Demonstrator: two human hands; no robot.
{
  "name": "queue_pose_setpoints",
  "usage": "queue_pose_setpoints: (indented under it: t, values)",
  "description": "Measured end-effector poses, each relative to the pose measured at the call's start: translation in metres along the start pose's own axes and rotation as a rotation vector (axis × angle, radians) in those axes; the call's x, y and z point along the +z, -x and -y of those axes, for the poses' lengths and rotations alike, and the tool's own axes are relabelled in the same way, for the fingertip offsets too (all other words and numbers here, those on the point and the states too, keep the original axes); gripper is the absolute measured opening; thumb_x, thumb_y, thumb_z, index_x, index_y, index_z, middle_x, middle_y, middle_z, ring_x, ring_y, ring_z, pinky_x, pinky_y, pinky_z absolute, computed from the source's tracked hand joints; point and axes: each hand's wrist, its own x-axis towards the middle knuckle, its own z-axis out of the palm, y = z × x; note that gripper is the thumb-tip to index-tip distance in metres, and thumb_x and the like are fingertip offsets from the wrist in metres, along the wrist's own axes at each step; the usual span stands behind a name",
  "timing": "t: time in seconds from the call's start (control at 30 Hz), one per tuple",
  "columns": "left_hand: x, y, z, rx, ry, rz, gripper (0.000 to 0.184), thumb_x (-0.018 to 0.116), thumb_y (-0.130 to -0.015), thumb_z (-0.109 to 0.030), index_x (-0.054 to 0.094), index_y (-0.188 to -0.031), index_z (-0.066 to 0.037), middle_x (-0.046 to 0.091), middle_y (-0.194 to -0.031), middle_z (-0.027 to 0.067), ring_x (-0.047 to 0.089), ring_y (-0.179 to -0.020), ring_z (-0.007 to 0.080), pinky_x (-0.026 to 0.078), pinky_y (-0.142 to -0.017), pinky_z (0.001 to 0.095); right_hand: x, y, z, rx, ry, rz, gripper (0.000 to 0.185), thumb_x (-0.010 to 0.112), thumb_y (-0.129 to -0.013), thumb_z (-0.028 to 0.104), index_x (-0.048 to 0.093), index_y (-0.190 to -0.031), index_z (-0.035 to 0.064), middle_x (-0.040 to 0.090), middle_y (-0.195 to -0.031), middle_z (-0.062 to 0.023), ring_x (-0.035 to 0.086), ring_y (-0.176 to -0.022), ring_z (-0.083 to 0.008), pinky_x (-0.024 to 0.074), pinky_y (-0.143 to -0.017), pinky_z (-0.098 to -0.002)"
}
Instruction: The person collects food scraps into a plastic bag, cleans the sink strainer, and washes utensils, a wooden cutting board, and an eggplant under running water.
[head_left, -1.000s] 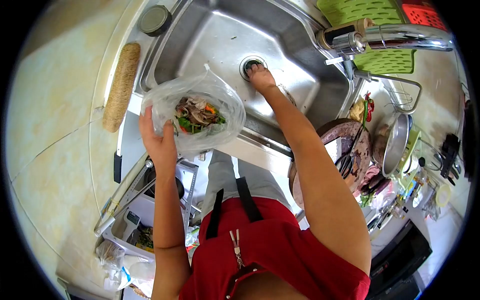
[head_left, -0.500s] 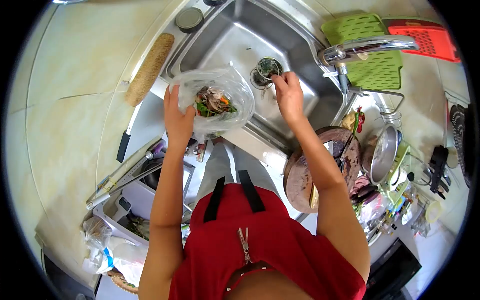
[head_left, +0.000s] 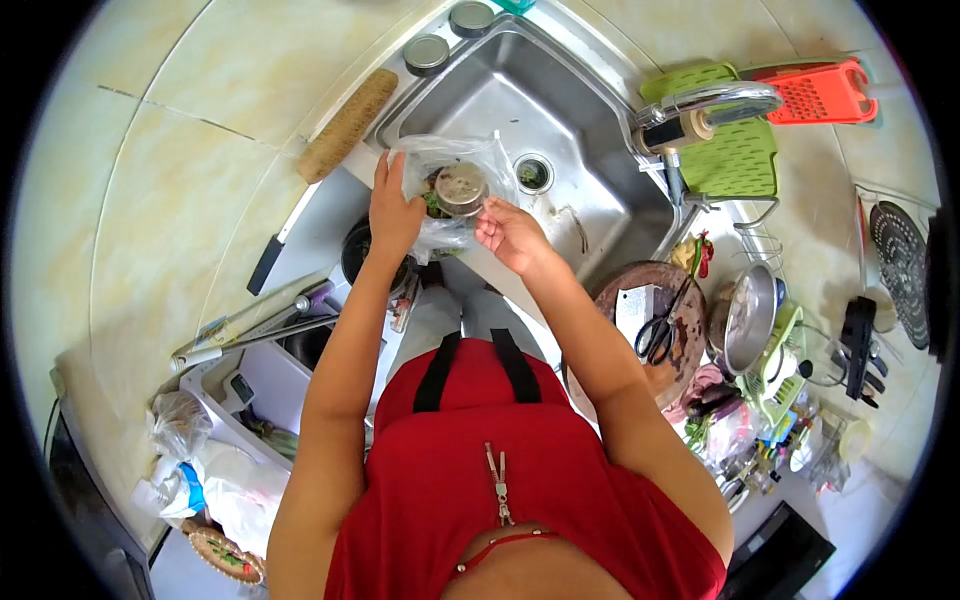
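Spaced apart: gripping clear plastic bag [head_left: 487, 150] at left with left hand [head_left: 397, 217]; pinching upturned strainer cup [head_left: 462, 187] over food scraps [head_left: 435, 206] with right hand [head_left: 513, 235], left of sink drain [head_left: 533, 173].

Red top [head_left: 530, 470], lower centre of frame; short sleeves. Two flat black straps [head_left: 436, 375] across its upper part. Slim silver-toned metal pull [head_left: 500, 480] hangs mid-front, two-pronged, clasp-like lower end. Thin red cord [head_left: 492, 546] at neckline, small pale round beads. Light grey trousers [head_left: 421, 322]. Left hand [head_left: 396, 222], right hand [head_left: 514, 238] bare.
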Motion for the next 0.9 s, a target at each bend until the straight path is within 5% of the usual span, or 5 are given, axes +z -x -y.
queue_pose_setpoints:
  t: [0.1, 0.43, 0.63, 0.8, 0.9]
  values:
    - [-0.003, 0.003, -0.004, 0.029, -0.04, -0.02, 0.068, 0.056, -0.067, -0.001, 0.04, -0.133, -0.003, 0.03, -0.143, 0.0232, 0.038, -0.126, 0.0419, 0.035, -0.103, 0.0411, 0.002, 0.003, 0.004, -0.027, -0.058, 0.178, 0.007, 0.051, -0.093, 0.01, 0.052, -0.099, 0.0065, 0.056, -0.077, -0.0021, 0.055, -0.069, -0.0129, 0.0495, -0.065, -0.0271]
    - [0.001, 0.006, -0.003, 0.047, -0.004, 0.011, 0.071, 0.056, -0.067, 0.0, 0.038, -0.136, -0.005, 0.028, -0.146, 0.0184, 0.033, -0.131, 0.0379, 0.032, -0.107, 0.0396, 0.0, -0.019, -0.004, -0.055, 0.313, -0.136, 0.006, 0.049, -0.093, 0.009, 0.053, -0.098, 0.0083, 0.051, -0.072, 0.002, 0.049, -0.065, -0.0092, 0.047, -0.061, -0.0239]
    - [-0.002, 0.008, -0.003, 0.051, -0.01, 0.007, 0.07, 0.057, -0.068, 0.0, 0.039, -0.135, -0.005, 0.029, -0.145, 0.0187, 0.036, -0.129, 0.0381, 0.033, -0.106, 0.0395, 0.026, 0.018, 0.009, -0.207, -0.047, 0.197, 0.005, 0.049, -0.092, 0.008, 0.054, -0.093, 0.0085, 0.049, -0.071, 0.0024, 0.045, -0.061, -0.0091, 0.0424, -0.057, -0.0227]
    - [-0.001, 0.014, -0.006, 0.083, -0.036, 0.045, 0.07, 0.057, -0.067, 0.003, 0.04, -0.135, -0.005, 0.029, -0.146, 0.0174, 0.038, -0.126, 0.0387, 0.035, -0.104, 0.0399, -0.016, 0.0, -0.008, -0.241, 0.578, -0.192, 0.011, 0.048, -0.092, 0.012, 0.052, -0.083, 0.0109, 0.046, -0.066, 0.0026, 0.041, -0.054, -0.0081, 0.0381, -0.051, -0.0223]
    - [-0.002, 0.019, -0.018, 0.154, -0.131, 0.044, 0.07, 0.056, -0.066, 0.007, 0.043, -0.133, -0.007, 0.03, -0.145, 0.0152, 0.043, -0.118, 0.0361, 0.041, -0.097, 0.0392, -0.008, 0.014, -0.004, -0.246, 0.351, -0.141, 0.011, 0.048, -0.093, 0.013, 0.053, -0.083, 0.0104, 0.045, -0.064, 0.0027, 0.041, -0.054, -0.0082, 0.0379, -0.051, -0.0226]
